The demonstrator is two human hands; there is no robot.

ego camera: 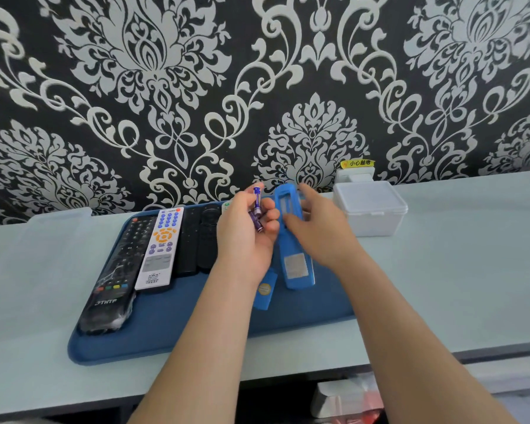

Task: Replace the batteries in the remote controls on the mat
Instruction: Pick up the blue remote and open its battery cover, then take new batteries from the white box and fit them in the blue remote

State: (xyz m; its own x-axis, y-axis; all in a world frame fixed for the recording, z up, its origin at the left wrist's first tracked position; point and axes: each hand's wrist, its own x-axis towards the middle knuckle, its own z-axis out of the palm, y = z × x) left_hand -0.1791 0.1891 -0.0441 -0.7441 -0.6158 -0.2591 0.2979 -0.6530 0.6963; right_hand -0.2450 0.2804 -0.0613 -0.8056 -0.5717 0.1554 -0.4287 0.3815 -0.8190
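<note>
My left hand (245, 237) holds two purple batteries (257, 206) in its curled fingers above the blue mat (172, 325). My right hand (315, 228) grips a blue-sleeved remote (291, 240) that lies face down, its open battery bay at the far end. A loose blue battery cover (265, 290) lies on the mat beside that remote, partly under my left wrist. Further left on the mat lie a black remote wrapped in plastic (117, 273), a white remote with blue and orange buttons (161, 249) and two slim black remotes (198, 240).
A clear lidded plastic box (369, 208) stands on the pale table (456, 270) to the right of the mat. A wall socket with a yellow label (357, 169) sits behind it. A clear flat lid (58, 218) lies at the far left. The patterned wall is close behind.
</note>
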